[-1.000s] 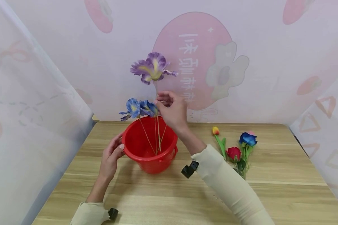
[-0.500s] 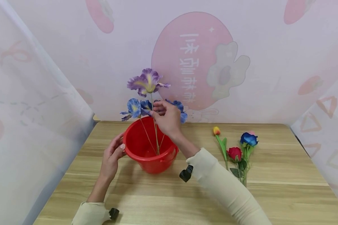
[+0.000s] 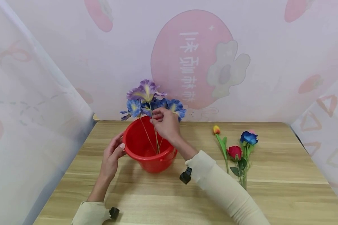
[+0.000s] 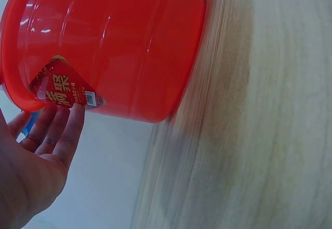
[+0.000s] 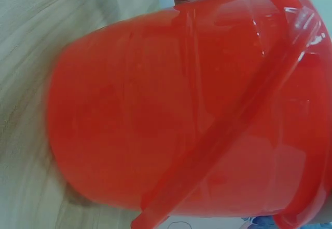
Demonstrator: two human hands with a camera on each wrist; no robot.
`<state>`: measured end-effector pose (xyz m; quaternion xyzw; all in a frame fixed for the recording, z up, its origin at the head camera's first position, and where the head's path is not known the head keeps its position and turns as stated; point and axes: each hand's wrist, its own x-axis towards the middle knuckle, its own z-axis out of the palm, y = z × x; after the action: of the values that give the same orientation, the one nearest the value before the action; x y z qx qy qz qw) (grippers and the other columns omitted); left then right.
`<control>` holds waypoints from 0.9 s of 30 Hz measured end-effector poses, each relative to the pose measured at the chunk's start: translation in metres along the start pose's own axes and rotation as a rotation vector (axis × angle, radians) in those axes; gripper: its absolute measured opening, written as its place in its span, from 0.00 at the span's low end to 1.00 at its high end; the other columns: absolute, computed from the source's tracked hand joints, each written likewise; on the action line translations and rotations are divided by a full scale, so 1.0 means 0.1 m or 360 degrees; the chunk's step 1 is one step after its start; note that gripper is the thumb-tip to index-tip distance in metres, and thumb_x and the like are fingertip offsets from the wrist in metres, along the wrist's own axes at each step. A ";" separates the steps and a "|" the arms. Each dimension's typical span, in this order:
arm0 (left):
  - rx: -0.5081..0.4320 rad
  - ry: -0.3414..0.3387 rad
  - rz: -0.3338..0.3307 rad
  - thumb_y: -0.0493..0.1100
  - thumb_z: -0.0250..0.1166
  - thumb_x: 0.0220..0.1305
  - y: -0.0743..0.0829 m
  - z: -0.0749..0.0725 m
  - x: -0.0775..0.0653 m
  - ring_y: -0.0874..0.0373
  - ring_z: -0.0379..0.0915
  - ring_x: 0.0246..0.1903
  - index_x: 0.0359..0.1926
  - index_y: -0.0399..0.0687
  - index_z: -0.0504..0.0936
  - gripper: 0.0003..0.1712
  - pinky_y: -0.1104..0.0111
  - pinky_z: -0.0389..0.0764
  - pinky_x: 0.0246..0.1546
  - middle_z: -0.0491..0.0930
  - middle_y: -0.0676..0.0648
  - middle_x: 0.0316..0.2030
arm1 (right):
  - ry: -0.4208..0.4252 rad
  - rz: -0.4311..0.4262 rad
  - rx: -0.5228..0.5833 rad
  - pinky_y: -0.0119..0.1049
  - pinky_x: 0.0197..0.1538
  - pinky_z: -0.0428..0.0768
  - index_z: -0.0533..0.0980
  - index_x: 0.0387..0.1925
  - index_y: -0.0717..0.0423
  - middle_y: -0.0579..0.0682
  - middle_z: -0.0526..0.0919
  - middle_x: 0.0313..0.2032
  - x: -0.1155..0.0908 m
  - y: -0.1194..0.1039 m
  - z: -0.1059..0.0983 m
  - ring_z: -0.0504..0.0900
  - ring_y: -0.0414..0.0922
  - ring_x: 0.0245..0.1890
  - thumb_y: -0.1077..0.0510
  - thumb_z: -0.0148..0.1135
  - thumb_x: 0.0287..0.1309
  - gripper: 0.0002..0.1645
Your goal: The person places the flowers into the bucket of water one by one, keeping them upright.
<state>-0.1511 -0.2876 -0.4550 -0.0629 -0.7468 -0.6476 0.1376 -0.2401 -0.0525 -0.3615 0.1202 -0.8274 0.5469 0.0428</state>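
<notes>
My left hand [image 3: 110,161] holds the rim of a red plastic bucket [image 3: 151,164] at its left side. In the left wrist view the fingers [image 4: 73,128] touch the outer wall beside a diamond-shaped label [image 4: 62,86]. Over the bucket's mouth, my right hand [image 3: 167,126] pinches the thin stem of a purple artificial iris [image 3: 146,92]. That stem reaches down inside the bucket. Several blue artificial irises, one at the left [image 3: 134,107] and one at the right [image 3: 176,107], stand in the bucket; the right hand partly hides them.
To the right on the wooden table [image 3: 169,200] lie a yellow-orange tulip [image 3: 216,130], a red rose [image 3: 234,152] and a blue rose [image 3: 249,137]; something pink peeks out behind. The bucket's handle [image 5: 233,120] hangs down its side. A printed wall stands behind the table.
The right hand has lowered the purple iris into the bucket, its bloom dropping close to the blue ones. The left hand has stayed at the bucket's rim.
</notes>
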 end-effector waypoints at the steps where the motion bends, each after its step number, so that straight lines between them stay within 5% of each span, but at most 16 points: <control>1: -0.0002 0.0000 0.0003 0.42 0.53 0.83 0.00 0.00 0.00 0.56 0.85 0.55 0.78 0.42 0.70 0.27 0.72 0.90 0.48 0.82 0.44 0.63 | -0.0011 0.0005 -0.0010 0.36 0.47 0.91 0.85 0.55 0.54 0.51 0.92 0.46 0.01 0.00 0.01 0.91 0.46 0.45 0.60 0.73 0.68 0.16; 12: 0.0000 0.0002 0.0014 0.40 0.53 0.83 -0.01 -0.02 0.00 0.61 0.84 0.55 0.78 0.42 0.70 0.28 0.73 0.90 0.47 0.83 0.54 0.62 | -0.0055 -0.0040 -0.0139 0.35 0.48 0.91 0.85 0.55 0.55 0.50 0.92 0.44 0.01 0.02 0.06 0.92 0.45 0.44 0.60 0.72 0.68 0.15; 27: -0.0001 0.0004 -0.0014 0.41 0.52 0.83 0.01 -0.02 0.00 0.58 0.84 0.54 0.78 0.41 0.69 0.28 0.73 0.90 0.47 0.82 0.48 0.62 | -0.0169 -0.0115 0.0054 0.38 0.51 0.91 0.83 0.61 0.58 0.51 0.89 0.47 -0.26 -0.06 -0.21 0.90 0.48 0.47 0.58 0.71 0.70 0.21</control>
<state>-0.1510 -0.2890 -0.4541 -0.0588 -0.7467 -0.6484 0.1359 -0.2150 -0.0319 -0.3534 0.1795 -0.8143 0.5517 0.0165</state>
